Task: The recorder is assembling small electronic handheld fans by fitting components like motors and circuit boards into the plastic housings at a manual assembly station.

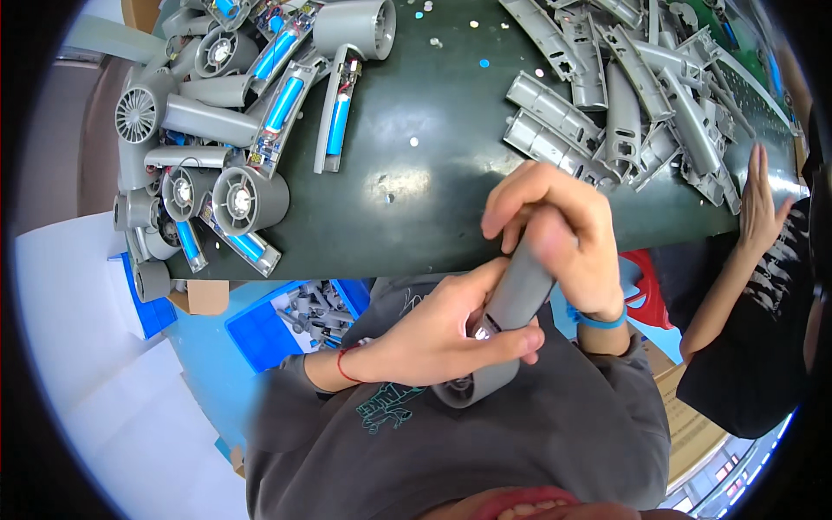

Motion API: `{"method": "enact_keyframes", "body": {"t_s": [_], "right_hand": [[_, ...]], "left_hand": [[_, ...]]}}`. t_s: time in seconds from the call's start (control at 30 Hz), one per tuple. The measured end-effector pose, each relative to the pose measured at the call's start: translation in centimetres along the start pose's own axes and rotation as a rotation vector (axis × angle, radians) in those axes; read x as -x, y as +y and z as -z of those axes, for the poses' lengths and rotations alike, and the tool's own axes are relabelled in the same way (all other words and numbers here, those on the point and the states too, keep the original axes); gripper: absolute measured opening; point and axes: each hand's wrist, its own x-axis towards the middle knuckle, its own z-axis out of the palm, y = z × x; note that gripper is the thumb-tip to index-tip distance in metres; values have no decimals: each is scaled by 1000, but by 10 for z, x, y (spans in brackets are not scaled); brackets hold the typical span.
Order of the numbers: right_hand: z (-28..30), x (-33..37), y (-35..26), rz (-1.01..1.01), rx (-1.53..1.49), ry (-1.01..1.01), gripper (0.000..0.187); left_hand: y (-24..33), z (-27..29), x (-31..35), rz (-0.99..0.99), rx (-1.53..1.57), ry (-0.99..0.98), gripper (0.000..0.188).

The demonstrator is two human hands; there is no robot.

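A grey handheld fan is held tilted in front of my chest, just off the table's near edge. My left hand is closed around it close to the round fan head, with the thumb along the handle. The head itself is at the lower end and partly covered by that hand. At the upper end of the handle my right hand is closed, its fingers curled over the tip and its thumb pressed on the side, slightly blurred. The handle's end is hidden by these fingers.
Opened fan bodies with blue batteries and circuit boards are piled at the table's left. Grey handle shells heap up at the right. Below the edge stands a blue bin of grey parts. A co-worker's hand is at the far right.
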Motion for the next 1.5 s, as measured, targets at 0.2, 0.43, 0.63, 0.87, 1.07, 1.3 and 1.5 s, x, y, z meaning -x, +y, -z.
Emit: {"method": "enact_keyframes", "body": {"t_s": [0.2, 0.43, 0.63, 0.87, 1.07, 1.3, 1.5], "right_hand": [[27, 17, -13, 73, 421, -207, 46], [20, 37, -18, 262, 922, -232, 83], [13, 29, -1, 132, 756, -425, 71], [11, 19, -18, -86, 676, -385, 46], [25, 26, -20, -40, 822, -37, 49], [22, 19, -8, 144, 826, 0, 58], [6, 11, -14, 262, 1103, -171, 56]], "left_hand": [[1, 33, 18, 82, 76, -173, 49], [5, 21, 54, -466, 95, 500, 132], [9, 41, 31, -662, -817, 637, 96], [20, 56, 20, -668, -752, 642, 82], [17, 65, 15, -641, -512, 770, 74], [14, 74, 9, -700, -708, 604, 86], [13, 76, 9, -646, -723, 589, 89]]}}
